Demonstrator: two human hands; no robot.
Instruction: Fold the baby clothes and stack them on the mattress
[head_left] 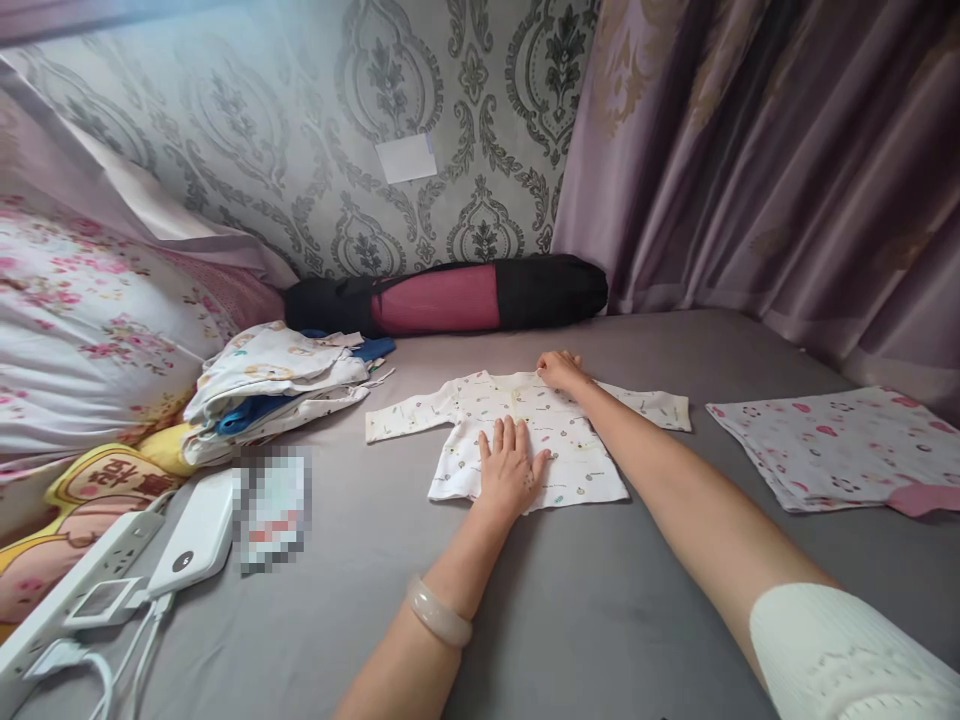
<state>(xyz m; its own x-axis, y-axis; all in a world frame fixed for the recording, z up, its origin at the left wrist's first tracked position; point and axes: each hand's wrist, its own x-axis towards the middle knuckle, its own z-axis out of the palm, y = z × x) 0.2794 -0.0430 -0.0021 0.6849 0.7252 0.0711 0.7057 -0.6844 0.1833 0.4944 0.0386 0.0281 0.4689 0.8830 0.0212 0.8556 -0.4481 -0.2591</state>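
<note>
in the head view, i see the shirt (574,460) spread in the middle of the grey bed (337,620), sleeves out to left and right, neckline at the far edge, hem near; laid that way, i judge, so the cloth lies flat and both ends are in reach.

the left hand (510,470) is open, palm down on the lower middle with fingers fanned, which i take as weight to stop the cloth sliding. the right hand (559,369) is curled, fingertips seemingly pinched on the neckline's right side, probably so that edge can be pulled straight against the left hand's hold.

a pile of clothes (270,365) lies far left and a folded cloth (817,445) to the right, both apart from the shirt, which seems to leave me working room between. the power bank (196,535) sits near left, out of the way.
</note>
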